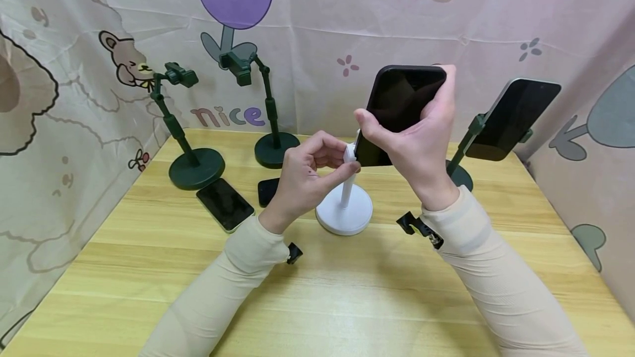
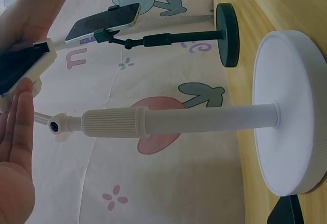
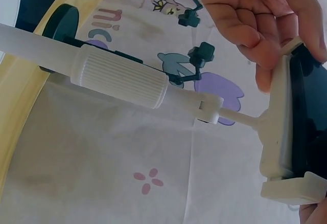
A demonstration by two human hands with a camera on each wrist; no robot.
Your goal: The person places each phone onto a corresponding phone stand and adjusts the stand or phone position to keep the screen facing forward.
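A white phone stand (image 1: pixel 344 209) with a round base stands upright mid-table. Its clamp (image 3: pixel 276 127) is around a black smartphone (image 1: pixel 399 98), tilted above the base. My right hand (image 1: pixel 421 136) grips this phone, with the thumb across its lower part and the other fingers mostly hidden behind. With thumb and fingers, my left hand (image 1: pixel 317 172) pinches the clamp's end at the phone's lower left edge. In the right wrist view, the left hand's fingers (image 3: pixel 263 45) bend about that end. The stand's ribbed collar (image 2: pixel 115 121) and small joint show in the left wrist view.
Two green phone stands (image 1: pixel 195 167) (image 1: pixel 276 147) with nothing in their clamps stand at the back left. A phone (image 1: pixel 225 204) and a smaller black device (image 1: pixel 268 190) lie near them. On the right, another green stand (image 1: pixel 461 175) carries a phone (image 1: pixel 513 120). Patterned cloth hangs behind.
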